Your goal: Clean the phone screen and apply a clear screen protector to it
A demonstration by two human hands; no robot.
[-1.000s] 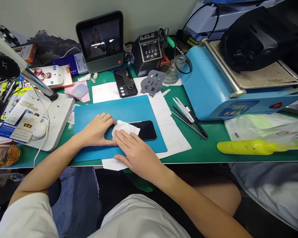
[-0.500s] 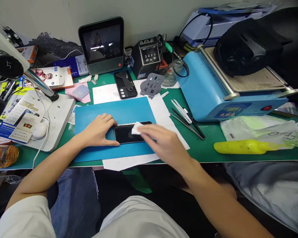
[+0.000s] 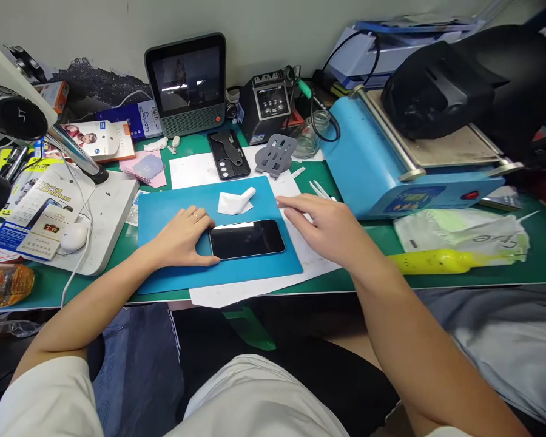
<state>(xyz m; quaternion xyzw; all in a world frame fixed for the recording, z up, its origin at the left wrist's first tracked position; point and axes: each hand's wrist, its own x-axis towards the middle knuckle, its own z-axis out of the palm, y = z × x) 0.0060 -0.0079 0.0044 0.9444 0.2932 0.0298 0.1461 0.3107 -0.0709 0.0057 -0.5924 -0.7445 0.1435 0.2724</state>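
A phone (image 3: 250, 240) with a dark, glossy screen lies face up on the blue mat (image 3: 177, 203). My left hand (image 3: 182, 240) spans its left end, thumb at the near edge and fingers at the far edge, gripping it. Just beyond the phone rests a crumpled white wipe (image 3: 234, 201) on the mat. My right hand (image 3: 325, 224) hovers by the mat's right edge, index finger stretched out and thumb a little apart, with nothing seen between them. Its other fingers are partly curled.
White paper (image 3: 222, 296) lies under the mat. Behind stand a black phone case (image 3: 227, 155), a grey stand (image 3: 276, 155), a soldering station (image 3: 266, 106) and a screen device (image 3: 186, 85). At right are a blue machine (image 3: 368, 164), tweezers (image 3: 321, 190) and a yellow bottle (image 3: 432, 262).
The white wipe has left my right hand and now lies on the mat behind the phone. My right hand has moved right and away from the screen. My left hand stays put.
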